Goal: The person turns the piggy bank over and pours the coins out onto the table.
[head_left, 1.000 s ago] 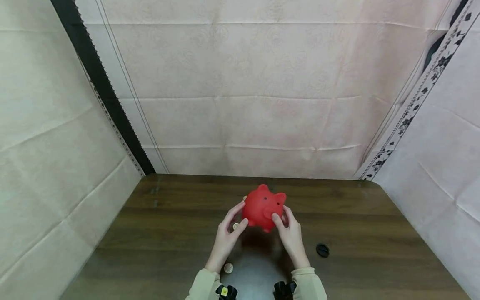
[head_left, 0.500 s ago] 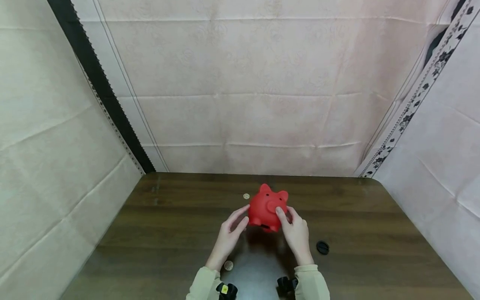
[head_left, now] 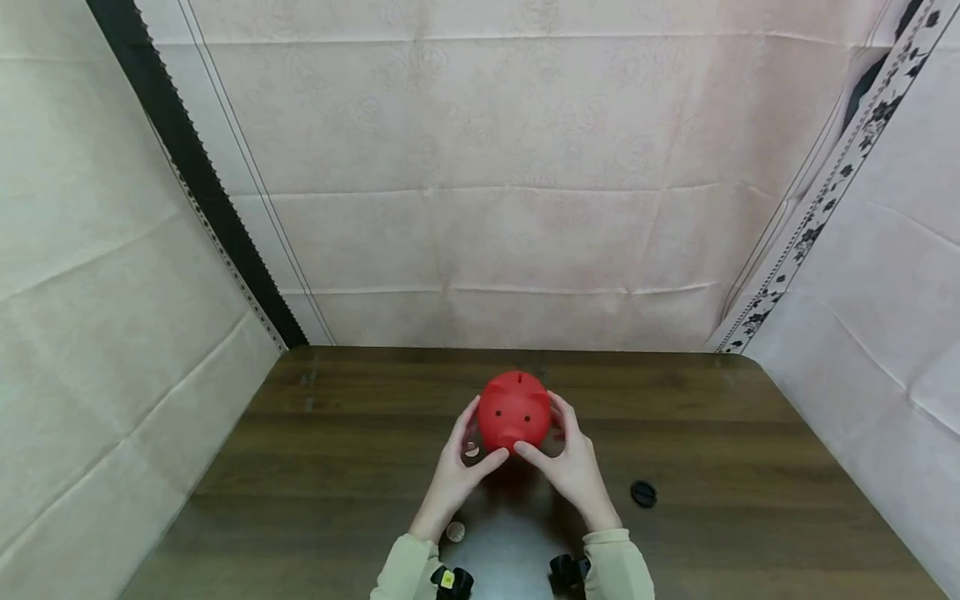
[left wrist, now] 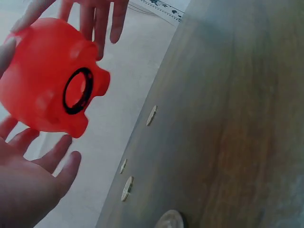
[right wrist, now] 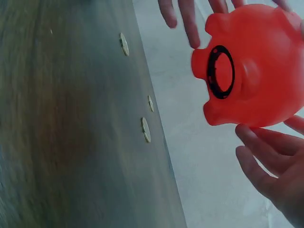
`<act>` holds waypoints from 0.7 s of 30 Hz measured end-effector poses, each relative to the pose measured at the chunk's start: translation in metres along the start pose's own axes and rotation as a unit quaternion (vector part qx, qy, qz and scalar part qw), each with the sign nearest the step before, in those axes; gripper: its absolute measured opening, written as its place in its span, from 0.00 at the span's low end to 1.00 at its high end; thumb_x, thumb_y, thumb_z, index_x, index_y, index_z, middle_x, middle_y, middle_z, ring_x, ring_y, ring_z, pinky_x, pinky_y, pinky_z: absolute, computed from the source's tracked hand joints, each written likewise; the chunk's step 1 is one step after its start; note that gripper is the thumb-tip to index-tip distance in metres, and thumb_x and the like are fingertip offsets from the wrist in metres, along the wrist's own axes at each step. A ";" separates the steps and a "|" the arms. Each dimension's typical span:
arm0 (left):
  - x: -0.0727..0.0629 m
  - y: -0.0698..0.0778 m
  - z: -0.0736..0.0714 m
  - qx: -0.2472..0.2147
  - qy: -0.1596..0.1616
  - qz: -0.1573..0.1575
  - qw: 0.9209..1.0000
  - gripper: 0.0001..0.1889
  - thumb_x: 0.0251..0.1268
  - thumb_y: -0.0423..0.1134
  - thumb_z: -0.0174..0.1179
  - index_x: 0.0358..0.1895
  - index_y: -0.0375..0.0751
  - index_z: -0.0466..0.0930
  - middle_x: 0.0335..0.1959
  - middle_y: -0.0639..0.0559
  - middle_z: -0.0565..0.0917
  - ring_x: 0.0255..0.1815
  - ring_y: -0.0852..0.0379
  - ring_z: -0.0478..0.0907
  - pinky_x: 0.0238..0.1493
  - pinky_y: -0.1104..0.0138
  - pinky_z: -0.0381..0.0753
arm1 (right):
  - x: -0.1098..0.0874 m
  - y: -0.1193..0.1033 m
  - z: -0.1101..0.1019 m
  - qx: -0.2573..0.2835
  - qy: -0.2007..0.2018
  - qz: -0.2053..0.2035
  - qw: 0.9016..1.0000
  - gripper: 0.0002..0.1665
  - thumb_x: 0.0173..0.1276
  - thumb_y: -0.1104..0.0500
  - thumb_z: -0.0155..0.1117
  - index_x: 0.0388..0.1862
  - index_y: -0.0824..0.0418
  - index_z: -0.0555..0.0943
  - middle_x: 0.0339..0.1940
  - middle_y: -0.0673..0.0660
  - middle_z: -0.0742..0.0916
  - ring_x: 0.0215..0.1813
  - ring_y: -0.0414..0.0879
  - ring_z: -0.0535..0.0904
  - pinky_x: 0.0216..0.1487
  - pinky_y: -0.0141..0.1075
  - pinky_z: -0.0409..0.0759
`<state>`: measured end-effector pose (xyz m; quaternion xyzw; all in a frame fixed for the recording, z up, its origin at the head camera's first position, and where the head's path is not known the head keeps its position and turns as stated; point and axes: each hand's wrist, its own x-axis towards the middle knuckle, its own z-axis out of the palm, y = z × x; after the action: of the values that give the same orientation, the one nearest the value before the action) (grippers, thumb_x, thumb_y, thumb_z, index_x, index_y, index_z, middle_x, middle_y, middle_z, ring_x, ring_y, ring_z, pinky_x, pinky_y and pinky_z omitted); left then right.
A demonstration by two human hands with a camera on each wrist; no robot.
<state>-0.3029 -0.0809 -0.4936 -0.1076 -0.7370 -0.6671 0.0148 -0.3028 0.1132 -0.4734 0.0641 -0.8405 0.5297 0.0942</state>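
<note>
A red piggy bank (head_left: 514,412) is held up off the table, its snout toward me and the slot on its back showing in the head view. My left hand (head_left: 452,479) grips its left side, with the thumb near the snout. The right hand (head_left: 576,473) grips the other side in the same way. From below, both wrist views show the piggy bank's feet and a round hole with a black rim (left wrist: 66,97) in its belly. Coins lie on the table: one coin (head_left: 471,450) beside the left fingers and another coin (head_left: 455,532) by the left wrist.
A round black plug (head_left: 643,493) lies on the wooden table (head_left: 750,467) to the right of the right hand. In the right wrist view several coins, one coin (right wrist: 146,129) among them, lie toward the table's far edge. Pale cloth walls (head_left: 510,208) stand around the table.
Both hands have turned the piggy bank from a tilt to face me squarely and shifted it slightly left. The coin seen beyond it half a second ago is now hidden in the head view.
</note>
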 end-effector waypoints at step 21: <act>-0.004 0.003 -0.006 -0.076 -0.015 0.117 0.990 0.49 0.51 0.28 0.71 0.73 0.55 0.51 0.79 0.58 0.54 0.74 0.70 0.61 0.67 0.73 0.68 | -0.009 -0.020 0.002 0.041 -0.015 -0.165 0.985 0.65 0.47 0.67 0.79 0.77 0.58 0.49 0.75 0.59 0.66 0.69 0.32 0.64 0.60 0.40 0.77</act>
<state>-0.2995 -0.0866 -0.4909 -0.2040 -0.6665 -0.7133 0.0730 -0.2902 0.1025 -0.4588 0.2135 -0.7971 0.5402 0.1649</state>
